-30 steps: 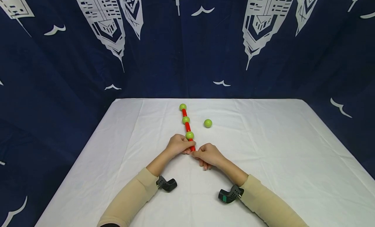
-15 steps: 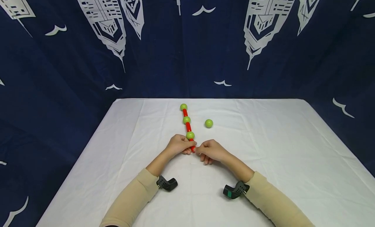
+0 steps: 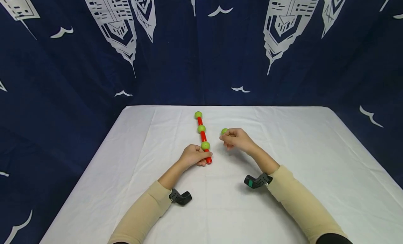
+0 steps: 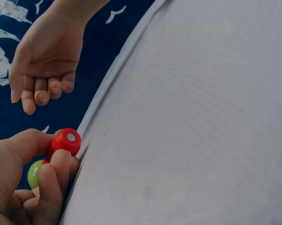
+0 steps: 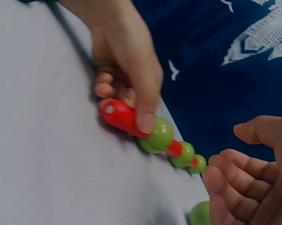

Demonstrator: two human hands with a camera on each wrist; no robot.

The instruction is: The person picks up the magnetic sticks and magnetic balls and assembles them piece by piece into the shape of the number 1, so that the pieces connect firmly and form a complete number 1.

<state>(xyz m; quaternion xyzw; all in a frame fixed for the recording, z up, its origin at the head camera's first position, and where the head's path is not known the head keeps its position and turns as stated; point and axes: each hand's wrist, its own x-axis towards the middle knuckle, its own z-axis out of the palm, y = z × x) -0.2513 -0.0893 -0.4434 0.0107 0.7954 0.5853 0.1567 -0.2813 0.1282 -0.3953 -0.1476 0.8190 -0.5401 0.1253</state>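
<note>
A chain of green balls (image 3: 201, 129) and red rods (image 3: 203, 136) runs away from me along the table. My left hand (image 3: 193, 155) pinches the nearest red rod (image 4: 65, 143) between thumb and fingers. That rod's free end shows a small silvery disc in both wrist views. My right hand (image 3: 237, 140) is over the table to the right of the chain, beside a loose green ball (image 3: 224, 131). In the right wrist view its thumb and fingers stand apart with nothing between them, and the loose ball (image 5: 200, 213) is partly hidden behind the fingers.
A white cloth (image 3: 299, 149) covers the table. Behind it hangs a dark blue curtain (image 3: 201, 62) with white building and bird prints. A black camera mount (image 3: 180, 197) sits on the left wrist, another camera mount (image 3: 258, 181) on the right.
My right hand has left the near end of the red rod and moved forward and right to the loose green ball. The left hand keeps its hold on the rod.
</note>
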